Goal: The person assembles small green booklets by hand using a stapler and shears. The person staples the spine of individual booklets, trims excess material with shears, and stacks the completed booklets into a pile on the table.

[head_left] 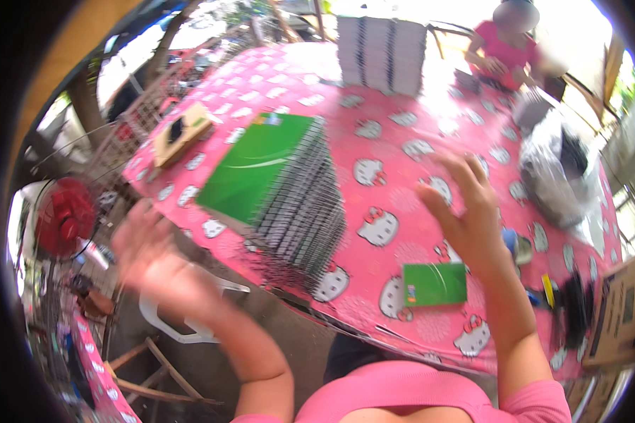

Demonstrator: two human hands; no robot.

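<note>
My left hand point(148, 254) is raised off the table's left edge, its fingers spread and smeared by motion, with nothing seen in it. Over the right half of the table hovers my right hand point(469, 211), empty, thumb and fingers apart. Between them rises a tall stack of spiral-bound notebooks point(261, 158), a green cover on top and dark wire bindings facing right. A single small green notebook point(434, 285) lies flat near the front edge, below my right hand. Neither hand touches a notebook.
The table wears a pink patterned cloth point(416, 211). White stacks point(382, 56) stand at the back, near a person in pink point(504, 49). On the right are a plastic bag point(561, 169), black coils point(575, 303) and a cardboard box point(621, 310). A red fan point(65, 217) stands left.
</note>
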